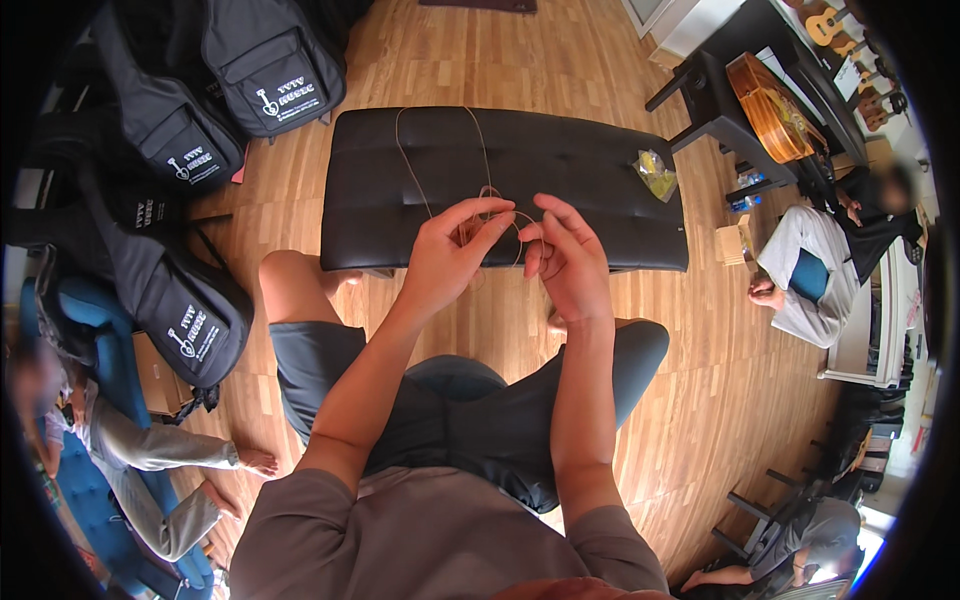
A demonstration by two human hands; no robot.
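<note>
A thin copper-coloured guitar string (pixel 486 160) is gathered into small loops between my hands, with a long loose bow of it rising over the bench. My left hand (pixel 462 238) pinches the coil between thumb and fingers. Close beside it, my right hand (pixel 572 262) has its fingers bent around a small loop of the same string. Both hands hover above the near edge of a black padded bench (pixel 580 170). The string's ends cannot be made out.
A crumpled clear-and-yellow packet (pixel 655 176) lies at the bench's right end. Black guitar bags (pixel 190 310) stand at the left. A guitar (pixel 768 108) rests on a dark stand far right. Other people sit at left (pixel 150 450), right (pixel 815 270) and lower right (pixel 810 535).
</note>
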